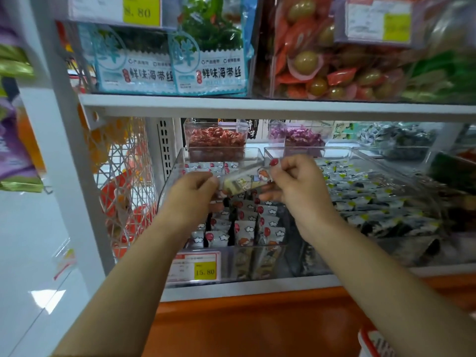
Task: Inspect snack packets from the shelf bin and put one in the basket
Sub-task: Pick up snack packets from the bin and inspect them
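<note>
Hold the snack packet level and just above the shelf bin, pinched at one end by the left grip and at the other by the right grip, both clenched on its edges rather than over the print. Tilt the printed face up toward the eyes, read it without haste, and turn it with fingertips only, sparing the filling any squeeze. Work directly over the stacked packets inside the bin, to let any slip land back among them instead of on the orange ledge below the bin.
</note>
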Available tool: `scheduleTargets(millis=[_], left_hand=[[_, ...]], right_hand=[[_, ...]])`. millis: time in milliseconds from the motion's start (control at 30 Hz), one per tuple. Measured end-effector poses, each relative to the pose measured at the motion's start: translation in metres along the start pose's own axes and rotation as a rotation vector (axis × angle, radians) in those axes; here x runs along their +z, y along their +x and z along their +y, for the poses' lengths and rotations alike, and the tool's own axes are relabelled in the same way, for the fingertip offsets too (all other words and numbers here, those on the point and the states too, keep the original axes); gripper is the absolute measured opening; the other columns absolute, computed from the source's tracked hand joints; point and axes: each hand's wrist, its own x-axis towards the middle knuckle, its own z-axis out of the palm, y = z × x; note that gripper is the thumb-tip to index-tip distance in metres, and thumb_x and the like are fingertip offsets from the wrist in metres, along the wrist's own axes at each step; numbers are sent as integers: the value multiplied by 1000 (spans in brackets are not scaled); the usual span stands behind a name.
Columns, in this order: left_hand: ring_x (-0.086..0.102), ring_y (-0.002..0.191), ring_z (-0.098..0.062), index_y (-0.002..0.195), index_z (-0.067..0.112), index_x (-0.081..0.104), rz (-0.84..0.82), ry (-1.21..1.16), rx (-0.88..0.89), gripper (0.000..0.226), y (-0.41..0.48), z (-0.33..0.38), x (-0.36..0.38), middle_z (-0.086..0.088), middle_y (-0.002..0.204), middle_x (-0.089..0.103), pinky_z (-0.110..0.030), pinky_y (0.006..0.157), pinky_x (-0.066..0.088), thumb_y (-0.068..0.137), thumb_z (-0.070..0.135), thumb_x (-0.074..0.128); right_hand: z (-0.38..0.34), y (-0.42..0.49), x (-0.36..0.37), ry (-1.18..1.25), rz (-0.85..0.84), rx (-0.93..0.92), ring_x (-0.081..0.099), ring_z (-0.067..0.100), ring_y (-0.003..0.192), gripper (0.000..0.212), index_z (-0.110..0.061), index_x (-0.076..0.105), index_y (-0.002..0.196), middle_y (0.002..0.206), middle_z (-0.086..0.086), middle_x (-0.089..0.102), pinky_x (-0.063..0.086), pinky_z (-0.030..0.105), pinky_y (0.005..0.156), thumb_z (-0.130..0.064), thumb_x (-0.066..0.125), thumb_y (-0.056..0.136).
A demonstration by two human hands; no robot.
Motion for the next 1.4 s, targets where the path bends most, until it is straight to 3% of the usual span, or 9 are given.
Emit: scheduleTargets(millis=[133,300,533,767,967,1100,1200,1300,1400], left_hand=[[65,82,-17,99,4,67,39,-104,-51,21,-3,-5,-3,-9,93,67,-30,82,54,94,19,53],[60,90,-22,93,3,63,-3,-302,-145,22,-6,-4,-5,-16,106,61,-25,71,53,90,24,58],[50,54,-9,77,16,53,-77,-494,-245,19,-8,1,-3,5,52,47,-20,51,51,82,32,63],[50,41,-3,77,8,58,-94,-728,-284,14,-10,9,2,0,53,52,-17,47,51,91,8,52],[51,43,-4,78,7,61,-60,-779,-263,15,-8,13,5,2,49,52,-18,51,53,90,7,53],[62,61,-7,77,8,66,-227,-738,-144,6,-10,17,5,0,66,65,-19,64,55,74,13,64],[68,73,-10,97,1,64,-259,-639,-88,32,-10,17,5,-6,85,71,-16,67,54,65,6,64],[64,62,-6,90,0,62,-174,-600,-89,17,-10,17,6,-6,75,63,-19,68,56,75,7,63],[59,54,-5,79,3,61,-119,-545,-81,6,-11,15,8,-6,67,55,-21,67,57,83,8,60]], right_hand=[[3,-15,-6,229,-22,146,64,16,59,1,-2,52,94,85,11,60,57,27,55,-2,52,93],[2,-18,-14,396,-65,209,68,20,58,8,-4,60,87,83,12,65,54,25,53,-8,56,91],[2,-14,-22,296,-56,225,56,13,44,14,-6,57,80,55,-2,60,46,22,40,-13,55,92],[4,-9,-26,448,-29,344,44,11,34,23,-11,47,72,46,-1,46,34,19,33,-12,50,95],[4,-6,-28,620,-16,432,43,9,33,20,-12,53,73,45,-1,47,34,16,32,-14,52,94],[5,-6,-28,678,63,406,55,10,39,18,-9,56,75,46,1,56,45,18,38,-13,54,93],[8,-5,-28,673,70,381,57,10,40,15,-7,56,79,47,2,58,46,18,40,-14,56,92],[9,-6,-29,647,3,308,60,11,46,10,-7,59,85,57,6,63,49,20,43,-17,60,87],[9,-8,-31,575,-84,217,64,13,54,21,-6,65,85,68,7,67,53,22,50,-20,69,70]])
